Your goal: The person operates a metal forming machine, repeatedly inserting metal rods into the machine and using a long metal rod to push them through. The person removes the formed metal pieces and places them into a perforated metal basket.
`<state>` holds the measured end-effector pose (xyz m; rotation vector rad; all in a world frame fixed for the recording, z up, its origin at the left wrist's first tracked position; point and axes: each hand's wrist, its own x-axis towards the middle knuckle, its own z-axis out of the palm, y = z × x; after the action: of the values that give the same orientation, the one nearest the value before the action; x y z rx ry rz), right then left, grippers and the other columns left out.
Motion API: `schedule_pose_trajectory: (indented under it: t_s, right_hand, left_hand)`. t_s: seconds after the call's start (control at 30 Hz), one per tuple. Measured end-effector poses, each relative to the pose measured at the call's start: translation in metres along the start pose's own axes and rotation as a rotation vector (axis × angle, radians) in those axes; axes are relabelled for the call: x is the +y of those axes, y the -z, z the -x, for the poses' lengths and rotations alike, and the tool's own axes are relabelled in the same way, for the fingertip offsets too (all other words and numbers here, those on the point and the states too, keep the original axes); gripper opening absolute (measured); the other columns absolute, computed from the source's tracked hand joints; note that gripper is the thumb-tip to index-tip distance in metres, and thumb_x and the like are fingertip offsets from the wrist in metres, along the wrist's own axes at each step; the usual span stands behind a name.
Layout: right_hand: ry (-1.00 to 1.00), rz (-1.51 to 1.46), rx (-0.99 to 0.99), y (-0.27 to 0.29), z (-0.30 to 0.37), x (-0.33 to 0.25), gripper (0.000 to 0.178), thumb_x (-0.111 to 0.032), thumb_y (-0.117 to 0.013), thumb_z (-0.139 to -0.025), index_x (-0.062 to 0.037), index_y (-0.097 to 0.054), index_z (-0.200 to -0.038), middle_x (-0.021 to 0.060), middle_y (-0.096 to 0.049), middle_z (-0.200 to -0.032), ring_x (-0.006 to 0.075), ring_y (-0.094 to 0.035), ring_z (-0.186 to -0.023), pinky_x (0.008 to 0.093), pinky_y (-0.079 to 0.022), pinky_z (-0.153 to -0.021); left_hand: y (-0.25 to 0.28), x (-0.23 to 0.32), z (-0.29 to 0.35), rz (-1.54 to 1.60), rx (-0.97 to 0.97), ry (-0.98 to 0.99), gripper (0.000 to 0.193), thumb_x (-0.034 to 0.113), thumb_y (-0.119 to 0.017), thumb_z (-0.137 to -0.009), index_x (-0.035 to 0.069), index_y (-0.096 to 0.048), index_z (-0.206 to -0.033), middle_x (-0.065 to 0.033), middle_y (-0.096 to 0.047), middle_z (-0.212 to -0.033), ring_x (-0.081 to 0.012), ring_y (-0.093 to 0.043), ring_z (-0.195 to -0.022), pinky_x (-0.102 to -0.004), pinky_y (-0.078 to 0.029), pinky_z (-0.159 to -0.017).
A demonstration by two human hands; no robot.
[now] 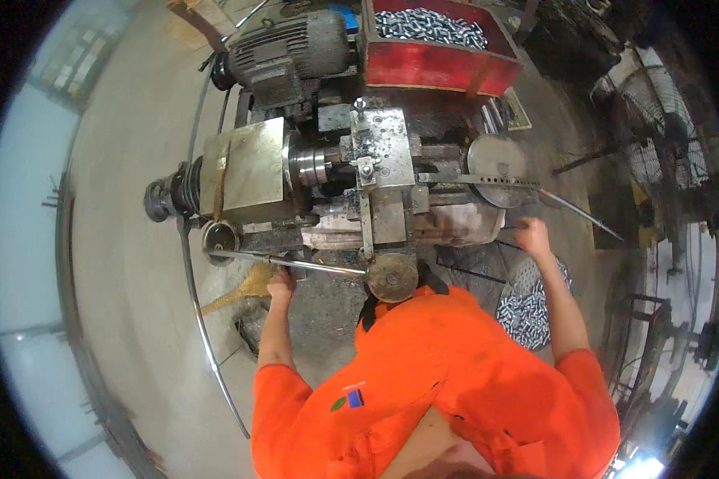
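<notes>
I stand in front of a small greasy lathe. My left hand point(280, 283) is low at its near left side, fingers curled in beside a small dark block point(297, 267); what they hold is hidden. Next to that hand is a yellow-brown, broom-shaped thing point(252, 285). My right hand point(533, 235) is closed at the lathe's right end, by a thin dark bar point(510, 229); its grip is too small to make out. Between the hands, under the slide, lies a long pale tray-like piece point(459, 223). The headstock point(244, 172), chuck point(307, 168) and tool slide point(387, 148) sit above it.
A red bin point(439, 68) of short metal pins stands behind the lathe, beside a motor point(287, 60). More pins fill a basin point(527, 319) near my right forearm. Long levers point(319, 267) and a round disc point(393, 278) jut toward me. A fan point(655, 120) stands right.
</notes>
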<state>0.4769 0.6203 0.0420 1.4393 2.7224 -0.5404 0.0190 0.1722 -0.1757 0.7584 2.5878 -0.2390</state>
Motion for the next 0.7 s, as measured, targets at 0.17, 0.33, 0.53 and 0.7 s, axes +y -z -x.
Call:
schedule_pose_trajectory:
  t_s: [0.17,0.33,0.53,0.7]
  right_hand:
    - [0.250,-0.370,0.071,0.036,-0.084,-0.149,0.036,-0.015,-0.060,-0.061,-0.0057,-0.065,-0.095,0.0160,-0.064,-0.088,0.0291,-0.062,-0.083,0.0352,-0.049,-0.073]
    - [0.821,-0.435,0.128,0.018,-0.111,-0.294,0.033,-0.016,-0.059,-0.058,-0.0041,-0.065,-0.089,0.0145,-0.062,-0.091,0.0335,-0.058,-0.086,0.0377,-0.047,-0.079]
    - [0.780,-0.087,0.029,-0.025,-0.122,-0.373,0.026,-0.024,-0.057,-0.054,-0.0028,-0.066,-0.067,0.0157,-0.062,-0.085,0.0337,-0.054,-0.086,0.0400,-0.043,-0.078]
    - [0.844,0.052,-0.025,-0.017,-0.126,-0.365,0.034,-0.029,-0.060,-0.056,-0.0014,-0.067,-0.074,0.0152,-0.062,-0.084,0.0320,-0.054,-0.087,0.0408,-0.043,-0.077]
  left_hand:
    - [0.063,0.000,0.053,0.263,0.016,0.020,0.043,0.043,-0.053,-0.080,0.007,-0.059,-0.102,-0.0185,-0.063,-0.092,-0.0344,-0.061,-0.087,-0.0423,-0.048,-0.073]
    - [0.165,-0.074,0.108,0.526,0.459,0.244,0.034,0.034,-0.052,-0.083,0.007,-0.061,-0.099,-0.0198,-0.063,-0.085,-0.0340,-0.061,-0.082,-0.0410,-0.047,-0.070]
    - [0.122,-0.214,0.234,0.506,0.464,0.745,0.044,0.044,-0.041,-0.088,0.008,-0.063,-0.098,-0.0190,-0.063,-0.086,-0.0333,-0.061,-0.082,-0.0424,-0.046,-0.073]
    - [0.081,-0.164,0.244,0.500,0.471,0.997,0.065,0.055,-0.025,-0.088,0.003,-0.065,-0.088,-0.0192,-0.064,-0.085,-0.0378,-0.059,-0.084,-0.0474,-0.044,-0.075]
